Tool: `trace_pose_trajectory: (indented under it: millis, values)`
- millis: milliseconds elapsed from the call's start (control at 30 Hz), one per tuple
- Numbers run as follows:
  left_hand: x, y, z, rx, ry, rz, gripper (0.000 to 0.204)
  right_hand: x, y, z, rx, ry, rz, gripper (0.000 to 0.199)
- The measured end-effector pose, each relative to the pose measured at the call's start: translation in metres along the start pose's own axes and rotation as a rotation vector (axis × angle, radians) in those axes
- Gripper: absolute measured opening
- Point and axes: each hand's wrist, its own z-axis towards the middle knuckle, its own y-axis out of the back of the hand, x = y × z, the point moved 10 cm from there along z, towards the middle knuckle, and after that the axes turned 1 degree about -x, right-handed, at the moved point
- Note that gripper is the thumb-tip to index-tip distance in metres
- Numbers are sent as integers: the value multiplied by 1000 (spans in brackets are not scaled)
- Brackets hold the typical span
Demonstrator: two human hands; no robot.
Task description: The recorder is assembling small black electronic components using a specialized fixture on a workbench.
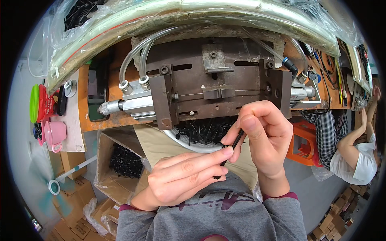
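Observation:
In front of my chest, both hands hold one thin black plastic rod that slants down toward the left. The fingertips of my right hand pinch its upper end. My left hand has its fingers closed around the lower part, and a dark tip shows below them. Just beyond the hands, a white basket full of black thin parts sits at my lap, partly hidden by my fingers. Farther off is a brown metal fixture with small metal jaws at its middle.
Pneumatic cylinders with clear hoses flank the fixture on the wooden bench. A cardboard box of black parts stands at left, near a fan. At right are an orange stool and another person.

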Motion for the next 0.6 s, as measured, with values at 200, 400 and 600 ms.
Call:
trace_pose_trajectory:
  millis: [200,400,600]
  values:
    - [1,-2,-1,8,6,-7,30,0,1,-3,2,5,-2,8]
    - [2,-2,-2,11,22,-10,29,-1,1,-4,-2,11,-6,8]
    - [4,-3,-2,12,31,-22,29,-2,2,-5,-6,10,-2,8]
